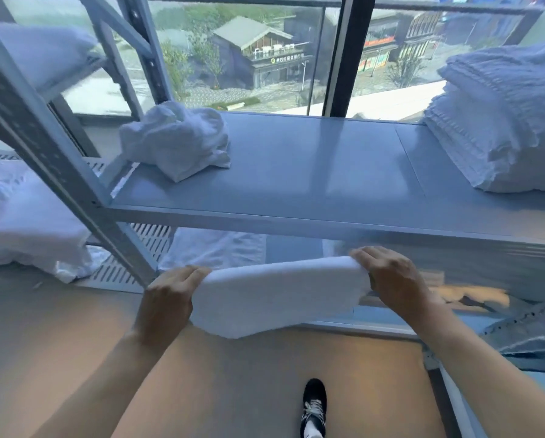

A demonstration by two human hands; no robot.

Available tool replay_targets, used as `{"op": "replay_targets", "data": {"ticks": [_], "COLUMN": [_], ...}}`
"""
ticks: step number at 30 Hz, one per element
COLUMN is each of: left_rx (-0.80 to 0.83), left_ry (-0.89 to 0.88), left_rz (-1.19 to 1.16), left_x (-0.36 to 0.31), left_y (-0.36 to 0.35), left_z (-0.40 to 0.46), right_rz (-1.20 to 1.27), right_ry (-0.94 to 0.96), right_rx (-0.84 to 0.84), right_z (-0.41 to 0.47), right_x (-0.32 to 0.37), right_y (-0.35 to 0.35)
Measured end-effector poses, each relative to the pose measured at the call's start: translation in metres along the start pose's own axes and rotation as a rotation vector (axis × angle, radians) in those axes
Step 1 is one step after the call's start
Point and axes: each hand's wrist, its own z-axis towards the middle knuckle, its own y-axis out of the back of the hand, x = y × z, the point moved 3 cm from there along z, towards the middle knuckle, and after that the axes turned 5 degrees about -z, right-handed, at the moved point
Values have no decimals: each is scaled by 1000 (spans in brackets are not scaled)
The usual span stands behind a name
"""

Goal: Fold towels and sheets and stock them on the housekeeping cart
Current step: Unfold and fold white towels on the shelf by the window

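A single wide-angle head camera looks forward and steeply down from standing height, close to a grey metal shelf (296,172) set against a big window (249,58). The forearms reach in from the bottom edge, and a black shoe (313,406) on the floor (59,327) lies almost directly beneath the lens. Straight lines bow toward the frame's edges.

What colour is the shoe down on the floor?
Black, with white laces, in the head view: the shoe.

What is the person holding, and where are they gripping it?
A folded white towel, held in the air below the shelf: left hand grips its left end, right hand its right end.
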Motion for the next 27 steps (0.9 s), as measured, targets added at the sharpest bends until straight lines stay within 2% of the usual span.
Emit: {"op": "replay_targets", "data": {"ticks": [5, 11, 20, 27], "left_rx": [6, -6, 29, 27], "left_ry": [68, 69, -43, -50], "left_rz": [-71, -130, -150, -107], "left_x": [2, -16, -63, -85], "left_y": [22, 22, -31, -81], "left_z": [-30, -12, 82, 174], "right_rz": [26, 7, -21, -13], "right_ry": [-10, -106, -312, -416], "right_rx": [11, 44, 15, 24], "right_z": [-18, -45, -71, -38], "right_x": [30, 14, -74, -169], "right_y": [15, 32, 35, 0]}}
